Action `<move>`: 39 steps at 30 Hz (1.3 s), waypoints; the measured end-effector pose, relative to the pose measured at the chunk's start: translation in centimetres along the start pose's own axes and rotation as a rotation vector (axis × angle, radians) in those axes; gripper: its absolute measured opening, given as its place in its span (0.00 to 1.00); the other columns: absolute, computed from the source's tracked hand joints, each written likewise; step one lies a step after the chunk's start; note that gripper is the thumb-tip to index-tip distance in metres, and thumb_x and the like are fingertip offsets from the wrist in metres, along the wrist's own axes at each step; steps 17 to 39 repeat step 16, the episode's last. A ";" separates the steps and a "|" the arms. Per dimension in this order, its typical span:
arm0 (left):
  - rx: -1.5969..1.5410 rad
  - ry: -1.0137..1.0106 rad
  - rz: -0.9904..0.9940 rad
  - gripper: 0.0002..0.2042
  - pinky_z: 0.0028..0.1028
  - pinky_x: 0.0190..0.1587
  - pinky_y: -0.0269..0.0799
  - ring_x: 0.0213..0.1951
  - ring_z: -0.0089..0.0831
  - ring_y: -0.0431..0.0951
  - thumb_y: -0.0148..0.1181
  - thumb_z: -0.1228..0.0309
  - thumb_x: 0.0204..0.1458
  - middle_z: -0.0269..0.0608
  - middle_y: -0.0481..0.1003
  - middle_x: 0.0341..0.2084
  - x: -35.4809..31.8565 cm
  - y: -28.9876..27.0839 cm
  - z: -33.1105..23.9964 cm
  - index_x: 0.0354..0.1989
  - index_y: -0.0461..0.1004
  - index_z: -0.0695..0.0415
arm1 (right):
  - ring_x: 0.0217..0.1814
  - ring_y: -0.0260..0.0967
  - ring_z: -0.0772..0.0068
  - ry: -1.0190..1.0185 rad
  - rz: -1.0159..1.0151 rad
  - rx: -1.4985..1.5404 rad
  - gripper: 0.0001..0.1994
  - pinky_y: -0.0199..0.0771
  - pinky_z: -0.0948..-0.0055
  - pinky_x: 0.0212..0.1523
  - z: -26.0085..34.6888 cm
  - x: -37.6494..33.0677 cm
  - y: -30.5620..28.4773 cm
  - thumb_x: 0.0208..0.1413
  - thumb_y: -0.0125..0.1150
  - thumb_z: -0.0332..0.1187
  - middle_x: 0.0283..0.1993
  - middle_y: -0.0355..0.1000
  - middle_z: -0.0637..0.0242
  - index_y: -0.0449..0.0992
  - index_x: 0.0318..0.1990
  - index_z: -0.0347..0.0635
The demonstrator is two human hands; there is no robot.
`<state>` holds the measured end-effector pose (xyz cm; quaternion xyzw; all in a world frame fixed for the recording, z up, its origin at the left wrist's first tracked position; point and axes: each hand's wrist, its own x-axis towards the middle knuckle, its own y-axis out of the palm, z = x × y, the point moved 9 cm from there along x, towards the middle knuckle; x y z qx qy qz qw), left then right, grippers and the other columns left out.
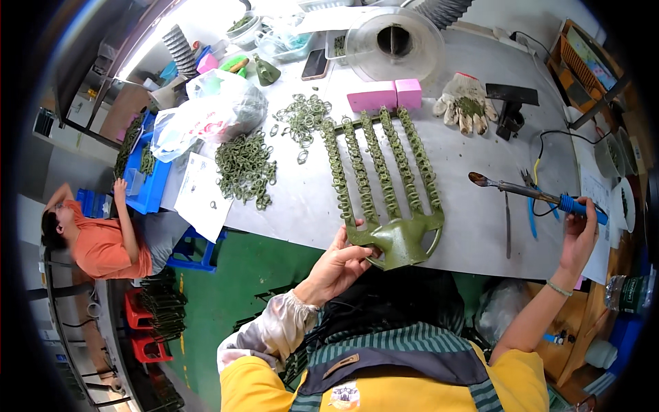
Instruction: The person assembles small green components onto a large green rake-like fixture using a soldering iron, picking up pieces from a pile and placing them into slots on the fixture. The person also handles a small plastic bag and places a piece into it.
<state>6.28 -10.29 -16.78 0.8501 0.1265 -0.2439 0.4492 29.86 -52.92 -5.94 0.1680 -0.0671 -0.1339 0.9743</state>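
My left hand is closed around the lower left corner of a green wax casting tree, a comb-like frame with several long bars lined with small rings. Its far end rests against a pink block on the table. At the right, my right hand grips the blue handle of a soldering iron with a flat, spoon-like brown tip. The iron is held above the table, its tip pointing left toward the tree and apart from it. Loose green rings lie heaped to the left of the tree.
Beyond the tree are a stained glove, a black stand, a phone and a round clear cover. Blue-handled pliers lie below the iron. A plastic bag sits left; a person in orange sits farther left.
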 end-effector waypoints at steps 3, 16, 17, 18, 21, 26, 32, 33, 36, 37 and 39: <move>-0.027 0.047 0.113 0.26 0.32 0.53 0.69 0.52 0.36 0.71 0.51 0.86 0.52 0.48 0.61 0.62 -1.4 2.0 -1.8 0.58 0.59 0.48 | 0.29 0.66 0.81 -0.002 -0.022 0.018 0.12 0.71 0.84 0.34 0.3 0.2 -0.1 0.59 0.62 0.37 0.37 0.73 0.67 0.77 0.39 0.36; 1.831 0.612 0.214 0.27 0.36 0.54 0.61 0.52 0.34 0.65 0.72 0.54 0.47 0.39 0.74 0.48 -5.0 16.4 -8.0 0.54 0.74 0.53 | 0.29 0.69 0.80 -0.075 -0.144 0.110 0.14 0.73 0.84 0.32 2.0 0.3 -0.5 0.59 0.63 0.36 0.41 0.75 0.64 0.76 0.45 0.33; 1.831 0.612 0.214 0.27 0.36 0.54 0.61 0.52 0.34 0.65 0.72 0.54 0.47 0.39 0.74 0.48 -5.0 16.4 -8.0 0.54 0.74 0.53 | 0.29 0.69 0.80 -0.075 -0.144 0.110 0.14 0.73 0.84 0.32 2.0 0.3 -0.5 0.59 0.63 0.36 0.41 0.75 0.64 0.76 0.45 0.33; 1.831 0.612 0.214 0.27 0.36 0.54 0.61 0.52 0.34 0.65 0.72 0.54 0.47 0.39 0.74 0.48 -5.0 16.4 -8.0 0.54 0.74 0.53 | 0.29 0.69 0.80 -0.075 -0.144 0.110 0.14 0.73 0.84 0.32 2.0 0.3 -0.5 0.59 0.63 0.36 0.41 0.75 0.64 0.76 0.45 0.33; 1.831 0.612 0.214 0.27 0.36 0.54 0.61 0.52 0.34 0.65 0.72 0.54 0.47 0.39 0.74 0.48 -5.0 16.4 -8.0 0.54 0.74 0.53 | 0.29 0.69 0.80 -0.075 -0.144 0.110 0.14 0.73 0.84 0.32 2.0 0.3 -0.5 0.59 0.63 0.36 0.41 0.75 0.64 0.76 0.45 0.33; 1.831 0.612 0.214 0.27 0.36 0.54 0.61 0.52 0.34 0.65 0.72 0.54 0.47 0.39 0.74 0.48 -5.0 16.4 -8.0 0.54 0.74 0.53 | 0.29 0.69 0.80 -0.075 -0.144 0.110 0.14 0.73 0.84 0.32 2.0 0.3 -0.5 0.59 0.63 0.36 0.41 0.75 0.64 0.76 0.45 0.33; 1.831 0.612 0.214 0.27 0.36 0.54 0.61 0.52 0.34 0.65 0.72 0.54 0.47 0.39 0.74 0.48 -5.0 16.4 -8.0 0.54 0.74 0.53 | 0.29 0.69 0.80 -0.075 -0.144 0.110 0.14 0.73 0.84 0.32 2.0 0.3 -0.5 0.59 0.63 0.36 0.41 0.75 0.64 0.76 0.45 0.33; 1.831 0.612 0.214 0.27 0.36 0.54 0.61 0.52 0.34 0.65 0.72 0.54 0.47 0.39 0.74 0.48 -5.0 16.4 -8.0 0.54 0.74 0.53 | 0.29 0.69 0.80 -0.075 -0.144 0.110 0.14 0.73 0.84 0.32 2.0 0.3 -0.5 0.59 0.63 0.36 0.41 0.75 0.64 0.76 0.45 0.33; 1.831 0.612 0.214 0.27 0.36 0.54 0.61 0.52 0.34 0.65 0.72 0.54 0.47 0.39 0.74 0.48 -5.0 16.4 -8.0 0.54 0.74 0.53 | 0.29 0.69 0.80 -0.075 -0.144 0.110 0.14 0.73 0.84 0.32 2.0 0.3 -0.5 0.59 0.63 0.36 0.41 0.75 0.64 0.76 0.45 0.33; 1.831 0.612 0.214 0.27 0.36 0.54 0.61 0.52 0.34 0.65 0.72 0.54 0.47 0.39 0.74 0.48 -5.0 16.4 -8.0 0.54 0.74 0.53 | 0.29 0.69 0.80 -0.075 -0.144 0.110 0.14 0.73 0.84 0.32 2.0 0.3 -0.5 0.59 0.63 0.36 0.41 0.75 0.64 0.76 0.45 0.33; 1.831 0.612 0.214 0.27 0.36 0.54 0.61 0.52 0.34 0.65 0.72 0.54 0.47 0.39 0.74 0.48 -5.0 16.4 -8.0 0.54 0.74 0.53 | 0.29 0.69 0.80 -0.075 -0.144 0.110 0.14 0.73 0.84 0.32 2.0 0.3 -0.5 0.59 0.63 0.36 0.41 0.75 0.64 0.76 0.45 0.33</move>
